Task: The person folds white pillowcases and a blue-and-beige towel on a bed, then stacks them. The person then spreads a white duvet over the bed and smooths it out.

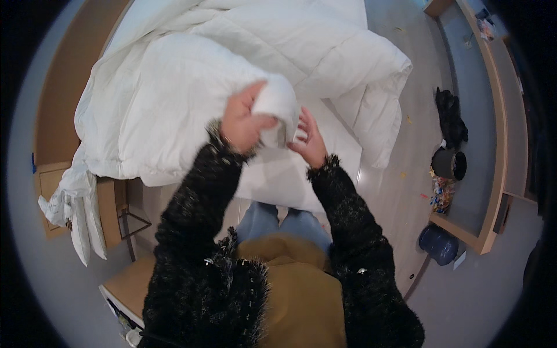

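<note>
A thick white duvet lies heaped over the bed, with a rounded, rolled-over end nearest me. My left hand, slightly blurred, clasps the left side of that end, its thumb across the front and its fingers toward the far side. Opposite it, my right hand is open, with fingers apart and curved toward the duvet's edge; whether the fingertips touch the fabric is unclear. Below the hands, part of the white bed surface shows between the duvet and my legs.
White fabric or plastic hangs at the left by a wooden cabinet. A wooden-topped unit stands lower left. Along the right wall are a black bundle, a dark bin, a colourful pile and a blue water jug.
</note>
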`<action>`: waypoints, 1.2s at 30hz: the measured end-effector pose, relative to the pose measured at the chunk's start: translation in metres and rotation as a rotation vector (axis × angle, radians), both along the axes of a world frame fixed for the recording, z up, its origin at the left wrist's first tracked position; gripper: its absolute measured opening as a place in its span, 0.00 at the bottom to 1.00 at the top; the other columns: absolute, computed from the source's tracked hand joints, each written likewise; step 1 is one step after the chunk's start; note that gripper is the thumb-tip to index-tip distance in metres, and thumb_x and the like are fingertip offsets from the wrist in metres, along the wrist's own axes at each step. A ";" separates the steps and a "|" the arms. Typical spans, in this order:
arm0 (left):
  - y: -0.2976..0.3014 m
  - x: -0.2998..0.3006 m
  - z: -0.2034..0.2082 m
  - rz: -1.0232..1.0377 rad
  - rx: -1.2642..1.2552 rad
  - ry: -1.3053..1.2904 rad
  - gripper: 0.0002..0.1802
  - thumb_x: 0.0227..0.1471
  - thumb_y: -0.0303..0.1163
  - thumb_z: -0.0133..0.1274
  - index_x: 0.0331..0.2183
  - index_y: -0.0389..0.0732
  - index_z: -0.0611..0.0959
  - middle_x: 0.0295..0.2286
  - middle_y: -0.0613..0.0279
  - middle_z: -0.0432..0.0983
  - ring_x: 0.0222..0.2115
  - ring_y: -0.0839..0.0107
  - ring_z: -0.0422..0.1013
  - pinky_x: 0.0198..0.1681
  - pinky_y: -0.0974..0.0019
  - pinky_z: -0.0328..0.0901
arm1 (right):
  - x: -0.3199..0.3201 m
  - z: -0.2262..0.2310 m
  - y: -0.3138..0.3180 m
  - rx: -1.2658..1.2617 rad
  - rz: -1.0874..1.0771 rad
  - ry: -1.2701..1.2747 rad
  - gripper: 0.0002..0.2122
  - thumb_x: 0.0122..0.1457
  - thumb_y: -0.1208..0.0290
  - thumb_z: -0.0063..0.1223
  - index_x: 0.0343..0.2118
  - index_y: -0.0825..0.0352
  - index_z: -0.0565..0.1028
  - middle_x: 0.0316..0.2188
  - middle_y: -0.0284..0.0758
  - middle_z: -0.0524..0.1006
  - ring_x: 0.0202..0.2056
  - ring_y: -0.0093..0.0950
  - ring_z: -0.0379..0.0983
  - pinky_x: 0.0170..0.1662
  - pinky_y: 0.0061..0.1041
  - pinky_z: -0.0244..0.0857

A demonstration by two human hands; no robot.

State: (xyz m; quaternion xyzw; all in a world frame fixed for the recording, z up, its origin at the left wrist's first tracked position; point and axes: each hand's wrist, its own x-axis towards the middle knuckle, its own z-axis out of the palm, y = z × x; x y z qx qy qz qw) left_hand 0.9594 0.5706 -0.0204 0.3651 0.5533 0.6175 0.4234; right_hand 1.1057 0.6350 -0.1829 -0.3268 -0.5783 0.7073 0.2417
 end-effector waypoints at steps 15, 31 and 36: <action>-0.084 -0.094 0.098 -0.061 -0.208 0.356 0.29 0.32 0.19 0.51 0.44 0.32 0.71 0.36 0.60 0.72 0.39 0.73 0.67 0.47 0.68 0.59 | 0.020 0.072 0.054 0.565 -0.681 0.147 0.08 0.52 0.73 0.51 0.34 0.69 0.75 0.29 0.33 0.75 0.29 0.21 0.68 0.34 0.19 0.61; -0.161 -0.005 -0.183 -0.423 -0.851 0.834 0.29 0.43 0.52 0.51 0.41 0.40 0.69 0.38 0.52 0.70 0.40 0.56 0.68 0.42 0.52 0.63 | 0.188 -0.059 0.048 1.241 -0.172 -0.837 0.17 0.45 0.68 0.54 0.39 0.69 0.72 0.32 0.46 0.72 0.34 0.42 0.69 0.40 0.39 0.64; -0.205 -0.008 -0.238 -0.299 -0.476 1.099 0.24 0.40 0.43 0.53 0.40 0.42 0.71 0.38 0.51 0.68 0.42 0.56 0.64 0.45 0.53 0.58 | 0.122 -0.055 -0.051 0.638 -0.049 -0.954 0.19 0.46 0.66 0.56 0.40 0.69 0.72 0.38 0.48 0.72 0.40 0.42 0.68 0.46 0.37 0.61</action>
